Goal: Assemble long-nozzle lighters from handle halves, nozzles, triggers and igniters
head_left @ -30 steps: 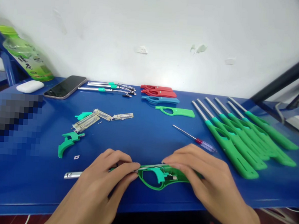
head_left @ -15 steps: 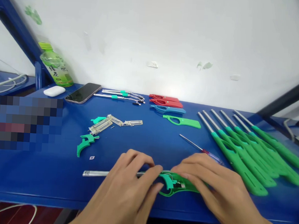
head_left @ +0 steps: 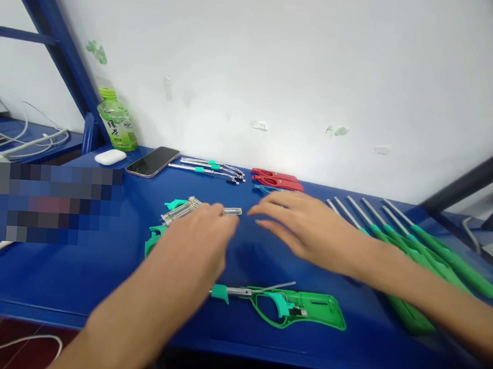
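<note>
My left hand is closed over the right end of the clear plastic parts; what its fingertips grip is hidden. My right hand reaches over the table with fingers apart and nothing in them, near the blue shell. Close to the front edge lies an opened green lighter shell, with a teal trigger, a metal tube and a teal collar at its left. Teal pieces lie left of my left hand.
Red shells and wired metal tubes lie near the wall. Several green lighters fill the right side. A phone, a white case and a green bottle stand or lie at the back left.
Both hands have left the green shell, which now rests on the table. My left hand moved up to the clear parts, my right hand up and left toward the coloured shells. The view shifted slightly.
</note>
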A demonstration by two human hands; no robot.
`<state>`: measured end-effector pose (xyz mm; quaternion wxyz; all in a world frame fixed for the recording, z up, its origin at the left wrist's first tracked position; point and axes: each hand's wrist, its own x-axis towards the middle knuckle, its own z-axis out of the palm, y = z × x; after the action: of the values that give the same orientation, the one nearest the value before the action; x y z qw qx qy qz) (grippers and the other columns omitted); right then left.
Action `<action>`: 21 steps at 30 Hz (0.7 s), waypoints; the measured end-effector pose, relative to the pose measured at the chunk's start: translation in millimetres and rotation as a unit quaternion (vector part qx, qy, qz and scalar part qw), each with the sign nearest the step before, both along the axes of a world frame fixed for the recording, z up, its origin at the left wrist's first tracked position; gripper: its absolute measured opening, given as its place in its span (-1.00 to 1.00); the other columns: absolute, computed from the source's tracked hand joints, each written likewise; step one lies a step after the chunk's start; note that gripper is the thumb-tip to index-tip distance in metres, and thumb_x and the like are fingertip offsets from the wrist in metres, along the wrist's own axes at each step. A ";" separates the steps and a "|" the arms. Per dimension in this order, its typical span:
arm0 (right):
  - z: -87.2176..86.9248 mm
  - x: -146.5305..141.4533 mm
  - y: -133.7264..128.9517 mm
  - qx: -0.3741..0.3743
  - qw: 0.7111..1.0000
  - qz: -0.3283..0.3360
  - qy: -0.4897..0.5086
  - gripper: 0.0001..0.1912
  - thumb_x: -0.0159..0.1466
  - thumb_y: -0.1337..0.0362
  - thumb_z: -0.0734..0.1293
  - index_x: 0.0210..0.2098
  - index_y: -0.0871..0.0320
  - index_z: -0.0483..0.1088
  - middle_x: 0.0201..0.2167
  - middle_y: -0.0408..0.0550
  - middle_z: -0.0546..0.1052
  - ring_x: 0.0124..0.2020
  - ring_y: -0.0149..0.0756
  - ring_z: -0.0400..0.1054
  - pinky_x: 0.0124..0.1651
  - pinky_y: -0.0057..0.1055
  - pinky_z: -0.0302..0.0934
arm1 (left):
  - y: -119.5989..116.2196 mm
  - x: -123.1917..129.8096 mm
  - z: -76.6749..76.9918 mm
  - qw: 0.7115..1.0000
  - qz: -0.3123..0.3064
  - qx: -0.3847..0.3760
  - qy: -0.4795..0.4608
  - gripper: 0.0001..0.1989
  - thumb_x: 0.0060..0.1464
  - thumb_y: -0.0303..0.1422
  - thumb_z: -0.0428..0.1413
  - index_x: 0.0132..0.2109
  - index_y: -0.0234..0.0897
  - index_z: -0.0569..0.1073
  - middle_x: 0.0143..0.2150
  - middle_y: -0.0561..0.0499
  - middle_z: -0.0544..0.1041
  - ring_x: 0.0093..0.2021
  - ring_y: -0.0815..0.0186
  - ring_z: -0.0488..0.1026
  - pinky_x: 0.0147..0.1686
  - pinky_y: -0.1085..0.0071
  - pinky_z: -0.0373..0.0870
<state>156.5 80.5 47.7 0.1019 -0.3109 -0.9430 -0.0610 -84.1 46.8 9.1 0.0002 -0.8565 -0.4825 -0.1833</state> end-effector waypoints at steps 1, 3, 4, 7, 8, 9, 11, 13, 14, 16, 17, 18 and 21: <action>-1.5 -9.3 13.7 -0.001 1.000 0.004 -0.015 -0.68 0.57 0.25 0.19 0.19 0.19 0.46 0.05 0.15 0.61 0.05 -0.04 0.53 0.10 -0.03 0.44 | 10.2 -13.2 3.3 1.000 0.026 -0.005 0.002 -0.72 0.31 -0.49 0.00 -0.06 -0.16 0.59 -0.18 -0.06 0.61 -0.26 0.11 0.53 -0.25 0.23 0.39; -7.3 -26.6 37.1 -0.003 0.999 0.011 -0.043 -0.71 0.55 0.29 0.24 0.18 0.22 0.46 0.09 0.14 0.59 0.08 -0.07 0.53 0.16 0.00 0.42 | 27.3 -36.0 8.1 0.998 0.057 -0.018 0.005 -0.74 0.32 -0.43 0.02 -0.08 -0.16 0.61 -0.21 -0.06 0.65 -0.28 0.13 0.56 -0.30 0.29 0.36; -11.0 -33.8 46.1 -0.003 0.998 0.013 -0.055 -0.71 0.52 0.26 0.30 0.18 0.20 0.46 0.10 0.11 0.58 0.07 -0.10 0.53 0.15 -0.01 0.44 | 33.1 -44.6 9.9 0.997 0.067 -0.023 0.007 -0.75 0.32 -0.41 0.02 -0.12 -0.16 0.62 -0.24 -0.05 0.65 -0.29 0.14 0.57 -0.31 0.31 0.35; -22.8 -46.4 61.8 -0.012 0.996 0.022 -0.084 -0.64 0.46 0.14 0.40 0.17 0.15 0.45 0.11 0.04 0.57 0.03 -0.15 0.54 0.07 -0.06 0.49 | 37.7 -59.3 14.1 0.996 0.078 -0.052 0.009 -0.77 0.28 -0.38 0.07 -0.24 -0.12 0.63 -0.32 0.00 0.66 -0.34 0.17 0.58 -0.35 0.35 0.33; -26.6 -47.7 63.8 -0.016 0.996 0.024 -0.090 -0.63 0.46 0.12 0.41 0.16 0.15 0.45 0.11 0.03 0.56 0.02 -0.16 0.54 0.05 -0.07 0.50 | 35.3 -61.6 15.1 0.995 0.078 -0.064 0.009 -0.79 0.26 -0.36 0.09 -0.25 -0.10 0.63 -0.34 0.02 0.66 -0.35 0.18 0.58 -0.36 0.35 0.34; -30.3 -48.0 64.8 -0.019 0.995 0.026 -0.094 -0.64 0.46 0.12 0.40 0.16 0.15 0.46 0.11 0.04 0.56 0.01 -0.16 0.54 0.05 -0.08 0.50 | 31.5 -63.4 15.8 0.994 0.076 -0.075 0.008 -0.80 0.25 -0.35 0.11 -0.26 -0.08 0.63 -0.35 0.04 0.66 -0.37 0.20 0.58 -0.37 0.35 0.34; -36.7 -46.4 64.8 -0.025 0.995 0.026 -0.097 -0.64 0.46 0.12 0.40 0.16 0.15 0.46 0.11 0.04 0.56 0.00 -0.16 0.54 0.04 -0.08 0.50 | 21.2 -66.7 16.0 0.993 0.072 -0.091 0.005 -0.83 0.23 -0.33 0.13 -0.24 -0.05 0.63 -0.35 0.07 0.66 -0.42 0.22 0.57 -0.40 0.35 0.34; -41.1 -43.5 63.4 -0.030 0.995 0.024 -0.092 -0.64 0.46 0.12 0.40 0.16 0.15 0.45 0.10 0.04 0.56 0.00 -0.17 0.54 0.03 -0.09 0.50 | 9.7 -71.4 13.9 0.993 0.065 -0.099 0.003 -0.84 0.21 -0.34 0.13 -0.23 -0.04 0.63 -0.34 0.07 0.66 -0.43 0.22 0.57 -0.42 0.35 0.33; -42.2 -41.6 62.4 -0.031 0.996 0.022 -0.085 -0.64 0.46 0.11 0.40 0.16 0.15 0.45 0.10 0.04 0.56 -0.01 -0.17 0.54 0.02 -0.10 0.51 | 4.3 -74.3 11.9 0.993 0.060 -0.101 0.002 -0.83 0.21 -0.34 0.12 -0.22 -0.05 0.62 -0.33 0.06 0.66 -0.42 0.22 0.58 -0.42 0.35 0.34; -42.1 -36.2 59.6 -0.029 0.997 0.016 -0.063 -0.63 0.45 0.11 0.41 0.17 0.15 0.45 0.10 0.03 0.56 -0.01 -0.17 0.54 0.02 -0.10 0.51 | -5.5 -80.8 6.6 0.994 0.053 -0.100 0.000 -0.81 0.23 -0.34 0.09 -0.18 -0.05 0.62 -0.27 0.04 0.68 -0.34 0.18 0.62 -0.36 0.32 0.39; -41.0 -32.4 57.4 -0.028 0.998 0.014 -0.049 -0.63 0.46 0.13 0.40 0.18 0.15 0.44 0.09 0.03 0.56 -0.02 -0.18 0.54 0.01 -0.11 0.50 | -9.7 -83.7 3.8 0.994 0.049 -0.098 -0.001 -0.80 0.24 -0.33 0.09 -0.15 -0.05 0.62 -0.22 0.02 0.69 -0.28 0.15 0.64 -0.31 0.31 0.43; -39.6 -27.6 54.7 -0.026 0.999 0.012 -0.034 -0.65 0.47 0.20 0.38 0.20 0.17 0.43 0.06 0.04 0.56 -0.03 -0.18 0.53 0.00 -0.13 0.50 | -13.5 -86.1 1.1 0.994 0.046 -0.095 -0.003 -0.80 0.26 -0.31 0.09 -0.13 -0.05 0.63 -0.18 0.01 0.70 -0.22 0.13 0.66 -0.25 0.29 0.46; -33.4 -7.8 40.4 -0.026 1.000 0.009 0.014 -0.56 0.45 0.49 0.22 0.29 0.24 0.37 0.00 0.12 0.56 -0.07 -0.16 0.51 -0.06 -0.19 0.47 | -22.2 -88.1 -4.3 0.996 0.048 -0.076 -0.013 -0.80 0.27 -0.28 0.09 -0.16 -0.03 0.64 -0.16 0.02 0.71 -0.18 0.12 0.67 -0.18 0.29 0.50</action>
<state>148.7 120.9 14.3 0.1078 -0.3055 -0.9456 -0.0306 -172.2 24.6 4.7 -0.0624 -0.8273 -0.5358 -0.1571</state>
